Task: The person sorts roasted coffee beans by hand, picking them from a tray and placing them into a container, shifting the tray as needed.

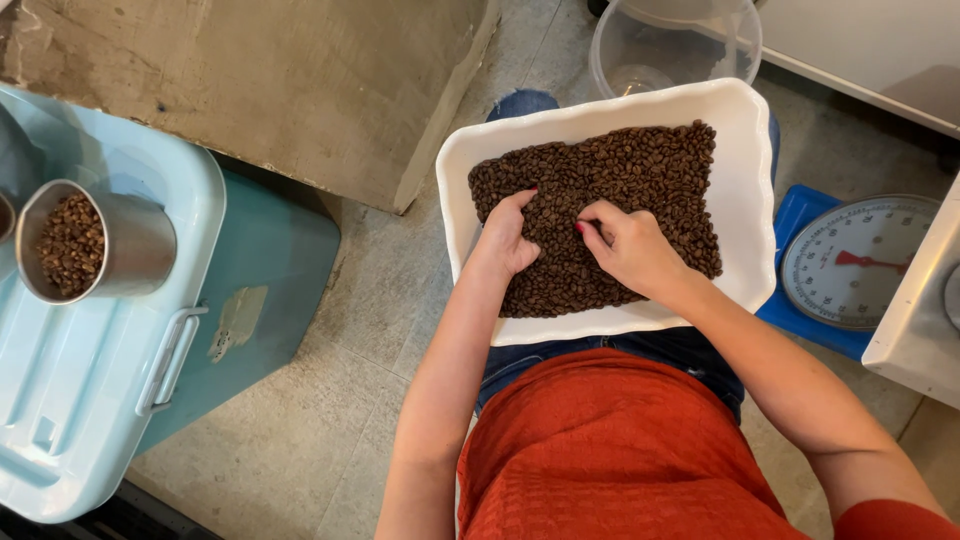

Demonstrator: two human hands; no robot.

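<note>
Grey stone-tile floor (330, 380) with thin joints, evenly lit in soft daylight. At upper left, a rough concrete slab (280, 80). Below it, a teal box (270, 290) under a pale blue plastic lid (90, 400). At upper right, a white cabinet edge (880, 50); beside it, partly hidden, a stainless surface (920, 320).

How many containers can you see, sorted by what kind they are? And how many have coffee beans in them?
White trays with coffee beans: 1
Metal cups with coffee beans: 1
Clear plastic buckets, no beans showing: 1
Light blue plastic bins with a lid: 1
Total: 4 containers, 2 with beans.
The left hand and right hand rest in the tray's beans.
</note>
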